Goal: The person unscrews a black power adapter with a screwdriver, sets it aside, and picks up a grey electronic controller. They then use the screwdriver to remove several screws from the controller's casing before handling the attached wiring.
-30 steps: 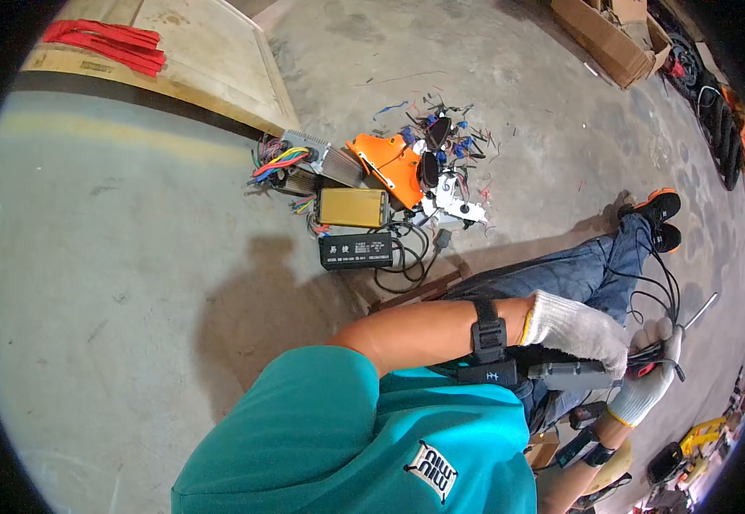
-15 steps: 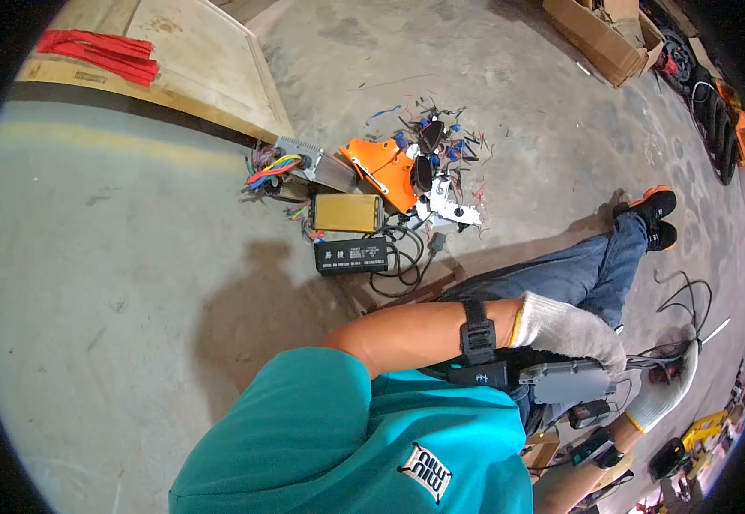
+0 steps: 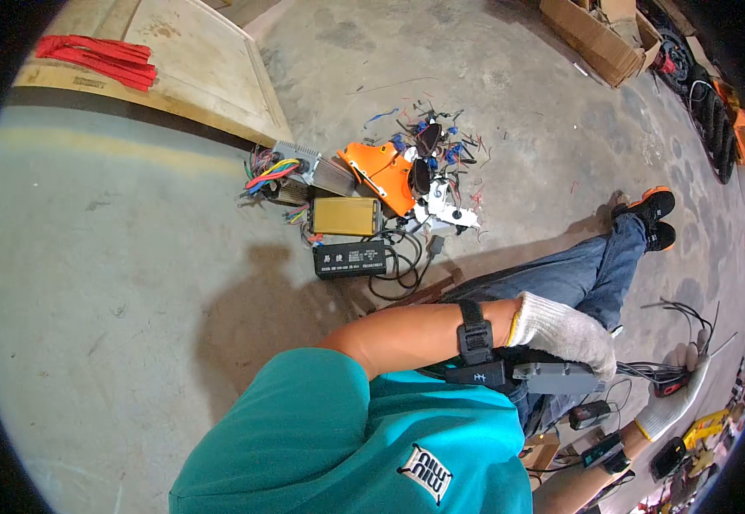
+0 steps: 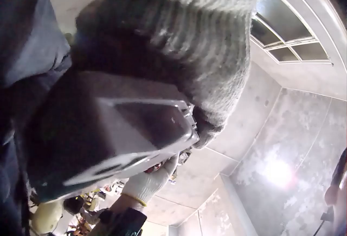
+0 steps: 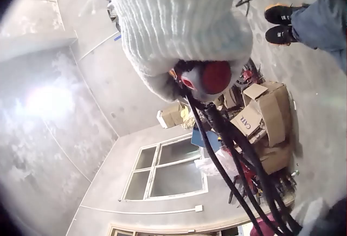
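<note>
My gloved left hand [image 3: 562, 332] grips a grey box-shaped housing [image 3: 561, 379] over my lap. The left wrist view shows this housing [image 4: 146, 117] close up, with a recess in its face; the fingertips are hidden behind it. Black cables [image 3: 642, 371] run from the box's end to my gloved right hand [image 3: 676, 403], which holds them together with a screwdriver [image 5: 217, 77]. Its handle is red and grey, and the thin shaft points away past the fingers. Loose cable ends stick up beyond that hand.
On the floor lie a black charger [image 3: 351, 259] with its cord, a gold box [image 3: 347, 215], an orange panel [image 3: 385, 171] and scattered wire scraps. A wooden board [image 3: 192, 60] bears a red cloth [image 3: 102, 60]. Cardboard boxes [image 3: 604, 43] stand farther off.
My right hand has moved away from the box with the screwdriver, and the cables between the hands are drawn out longer. The left hand and box have shifted slightly left in view.
</note>
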`<state>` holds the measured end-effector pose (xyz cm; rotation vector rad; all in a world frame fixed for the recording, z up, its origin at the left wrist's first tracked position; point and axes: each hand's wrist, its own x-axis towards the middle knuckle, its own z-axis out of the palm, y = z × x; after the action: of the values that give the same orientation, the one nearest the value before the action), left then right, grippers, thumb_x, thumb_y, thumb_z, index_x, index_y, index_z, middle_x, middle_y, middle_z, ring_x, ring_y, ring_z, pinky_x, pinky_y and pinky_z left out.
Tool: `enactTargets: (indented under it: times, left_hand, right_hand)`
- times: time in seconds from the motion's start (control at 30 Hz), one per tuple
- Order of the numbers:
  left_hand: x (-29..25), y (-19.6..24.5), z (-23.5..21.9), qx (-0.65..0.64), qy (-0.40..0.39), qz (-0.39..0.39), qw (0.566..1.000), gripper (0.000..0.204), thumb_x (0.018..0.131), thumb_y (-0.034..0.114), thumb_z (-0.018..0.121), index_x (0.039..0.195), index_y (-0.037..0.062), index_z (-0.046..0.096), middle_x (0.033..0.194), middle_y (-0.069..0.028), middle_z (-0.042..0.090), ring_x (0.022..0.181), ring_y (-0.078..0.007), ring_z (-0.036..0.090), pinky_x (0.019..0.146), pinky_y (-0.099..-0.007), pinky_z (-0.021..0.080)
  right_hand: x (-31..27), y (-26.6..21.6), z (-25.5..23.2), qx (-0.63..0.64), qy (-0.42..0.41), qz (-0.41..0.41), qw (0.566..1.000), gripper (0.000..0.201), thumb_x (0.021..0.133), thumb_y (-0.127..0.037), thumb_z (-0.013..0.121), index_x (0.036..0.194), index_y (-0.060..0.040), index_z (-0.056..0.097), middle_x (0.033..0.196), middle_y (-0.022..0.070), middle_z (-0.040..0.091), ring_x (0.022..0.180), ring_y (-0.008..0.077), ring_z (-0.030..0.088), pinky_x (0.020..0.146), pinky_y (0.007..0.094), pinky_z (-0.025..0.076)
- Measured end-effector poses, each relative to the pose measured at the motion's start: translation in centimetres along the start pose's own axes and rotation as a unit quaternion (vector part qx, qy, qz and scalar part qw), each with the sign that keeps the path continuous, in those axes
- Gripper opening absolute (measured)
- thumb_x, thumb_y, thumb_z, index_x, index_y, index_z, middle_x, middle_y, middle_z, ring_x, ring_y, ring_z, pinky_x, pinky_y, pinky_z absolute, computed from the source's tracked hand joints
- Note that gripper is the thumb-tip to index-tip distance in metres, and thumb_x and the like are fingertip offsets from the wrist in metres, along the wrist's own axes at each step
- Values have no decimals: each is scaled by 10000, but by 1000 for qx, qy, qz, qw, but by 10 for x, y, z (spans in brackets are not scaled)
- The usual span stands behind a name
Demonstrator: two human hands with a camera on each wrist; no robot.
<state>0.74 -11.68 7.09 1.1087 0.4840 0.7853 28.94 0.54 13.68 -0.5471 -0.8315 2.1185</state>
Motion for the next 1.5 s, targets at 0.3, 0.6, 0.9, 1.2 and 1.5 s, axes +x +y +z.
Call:
enactTargets:
  times: [0.3, 0.6, 0.9, 1.2, 1.5]
  left_hand:
    - [-13, 9, -4, -4, 5, -15, 1000, 328, 1003, 310, 584, 1097, 17, 697, 1013, -63, 699, 988, -155, 605, 916, -323, 485]
    - [-3, -29, -7, -9, -39, 151, 988, 273, 1024, 123, 519, 1218, 23, 683, 1217, -109, 713, 1119, -215, 643, 1018, -349, 484]
    - [-20, -12, -11, -82, -31, 64, 994, 261, 1031, 202, 524, 1160, 28, 669, 1160, -100, 678, 1063, -230, 602, 990, -355, 460]
    - [-39, 38, -22, -223, 58, -225, 947, 677, 789, 340, 641, 1306, -92, 580, 1267, -183, 661, 1193, -314, 640, 1102, -399, 469]
    - [-57, 28, -43, -310, 136, -290, 895, 708, 782, 381, 700, 1286, -105, 593, 1230, -292, 666, 1087, -394, 694, 996, -471, 550]
  right_hand:
    - [-22, -7, -32, -239, 334, -112, 905, 400, 1019, -236, 659, 1343, -9, 596, 1071, 20, 618, 973, 95, 567, 815, 233, 427]
    - [-13, 4, -35, -341, 352, -124, 863, 437, 1017, -252, 676, 1379, -20, 597, 1105, 29, 675, 910, 87, 591, 793, 232, 456]
    - [2, 23, -18, -337, 400, -132, 842, 376, 1003, -255, 677, 1301, -26, 656, 961, -2, 649, 816, 54, 561, 696, 216, 433]
    - [-13, 18, -31, -85, 374, -203, 901, 336, 929, -115, 704, 1242, -2, 656, 1026, 67, 707, 793, 114, 624, 696, 245, 507]
    - [-25, 19, -51, -54, 362, -231, 901, 580, 886, -54, 718, 1410, 25, 483, 1105, 133, 690, 677, 121, 638, 628, 250, 554]
